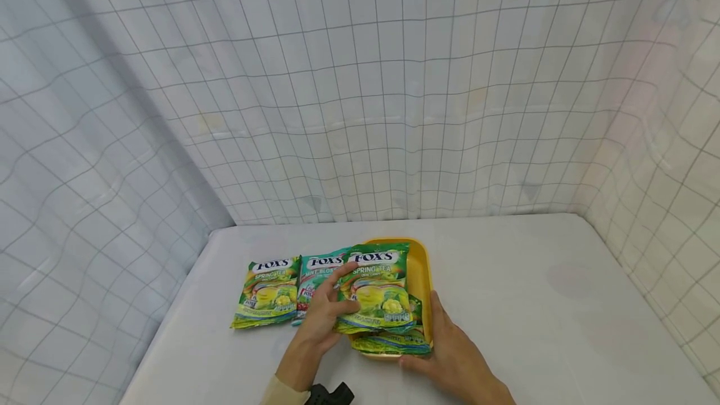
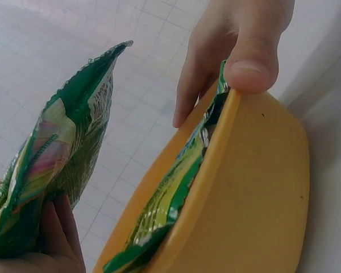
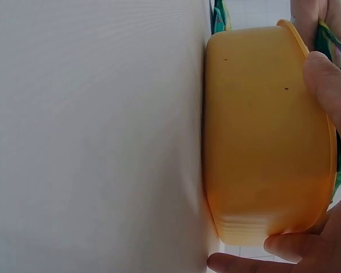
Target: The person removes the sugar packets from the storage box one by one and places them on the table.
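My left hand (image 1: 322, 320) grips a green FOX'S Spring Tea candy bag (image 1: 374, 289) by its left side, thumb and a finger across its front. The bag is held over a yellow plastic tub (image 1: 420, 274). Inside the tub lies another green candy bag (image 1: 394, 342), partly hidden by the held one; it also shows in the left wrist view as a green packet (image 2: 165, 207) along the rim. My right hand (image 1: 452, 355) holds the tub at its near right corner. The thumb (image 3: 324, 79) presses the rim while other fingers lie along the side wall.
On the white table (image 1: 517, 305), left of the tub, lie a green Spring Tea bag (image 1: 269, 292) and a teal Mint Blossom bag (image 1: 312, 277), the latter partly covered by the left hand and held bag. White sheeting with grid lines (image 1: 360, 111) rises behind the table and at both sides.
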Available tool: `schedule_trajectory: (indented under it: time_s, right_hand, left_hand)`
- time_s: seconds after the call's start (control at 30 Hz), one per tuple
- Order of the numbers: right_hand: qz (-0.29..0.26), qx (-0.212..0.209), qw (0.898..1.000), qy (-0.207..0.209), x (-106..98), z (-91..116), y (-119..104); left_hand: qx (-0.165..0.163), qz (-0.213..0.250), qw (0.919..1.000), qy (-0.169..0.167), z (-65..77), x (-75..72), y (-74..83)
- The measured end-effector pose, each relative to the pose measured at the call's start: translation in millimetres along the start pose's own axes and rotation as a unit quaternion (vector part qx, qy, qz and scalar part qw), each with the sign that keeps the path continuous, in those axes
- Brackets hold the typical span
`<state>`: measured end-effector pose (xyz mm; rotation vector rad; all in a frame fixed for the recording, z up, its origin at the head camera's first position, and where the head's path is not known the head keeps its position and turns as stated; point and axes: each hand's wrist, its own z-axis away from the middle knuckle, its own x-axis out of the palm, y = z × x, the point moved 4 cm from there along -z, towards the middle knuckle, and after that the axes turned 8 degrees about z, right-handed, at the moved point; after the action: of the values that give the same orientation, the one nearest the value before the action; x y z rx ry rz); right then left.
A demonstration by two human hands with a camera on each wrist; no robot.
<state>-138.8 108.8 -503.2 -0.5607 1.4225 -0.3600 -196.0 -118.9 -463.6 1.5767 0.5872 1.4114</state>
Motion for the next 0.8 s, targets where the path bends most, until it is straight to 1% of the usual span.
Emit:
schedule_trajectory:
  time_s: [0.07, 0.43, 0.57, 0.67, 0.8]
  right_hand:
    - [0.001, 0.003, 1.000, -0.001, 0, 0, 0]
    - [0.004, -0.007, 1.000, 0.008, 1, 0, 1]
    - [0.003, -0.013, 1.000, 0.011, 1, 0, 1]
    - [0.005, -0.016, 1.000, 0.013, 1, 0, 0]
    - [0.007, -0.013, 1.000, 0.012, 1, 0, 1]
  left_hand:
    - [0.005, -0.009, 0.9999, 0.009, 3.1, -3.9, 2.2]
    - [0.021, -0.027, 0.9989, 0.030, 19.8, -19.9, 12.8]
    - [0.023, -0.014, 0.9993, 0.026, 25.4, -25.7, 15.4]
    - [0.023, 0.008, 0.9995, 0.019, 29.6, -31.2, 17.4]
    - [0.032, 0.007, 0.9994, 0.009, 36.4, -40.4, 21.5]
